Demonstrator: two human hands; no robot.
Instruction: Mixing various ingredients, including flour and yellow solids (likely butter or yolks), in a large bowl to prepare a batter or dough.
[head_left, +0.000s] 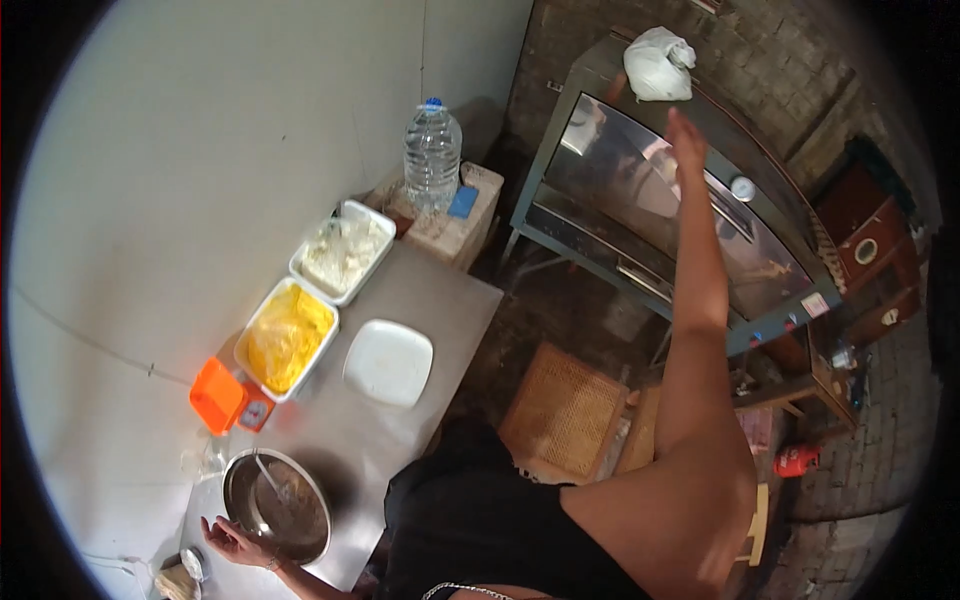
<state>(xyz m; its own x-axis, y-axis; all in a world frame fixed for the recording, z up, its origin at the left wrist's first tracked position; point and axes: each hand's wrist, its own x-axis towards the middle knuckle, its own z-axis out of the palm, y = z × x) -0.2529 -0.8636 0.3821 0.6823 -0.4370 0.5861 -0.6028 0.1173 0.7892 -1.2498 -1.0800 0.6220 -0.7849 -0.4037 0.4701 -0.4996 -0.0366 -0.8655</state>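
Observation:
My left hand (238, 541) hovers at the near rim of a steel mixing bowl (324, 517), palm up, fingers loosely curled and apart, holding nothing. Inside the bowl a pale-handled utensil (268, 476) leans over what looks like a thin layer of residue. My right arm stretches out towards a metal oven (600, 169). The right hand (686, 146) is before the oven's upper front, fingers extended and nothing seen in it. Just beyond its fingertips a knotted white plastic bag (658, 66) rests on the oven top.
On the steel table (457, 300) stand a white plate (388, 362), a tub of yellow fat (289, 341), a tub of whitish contents (341, 251) and an orange kitchen scale (251, 411). A large water bottle (433, 154) stands behind. A cane-seated chair (566, 409) is below the oven.

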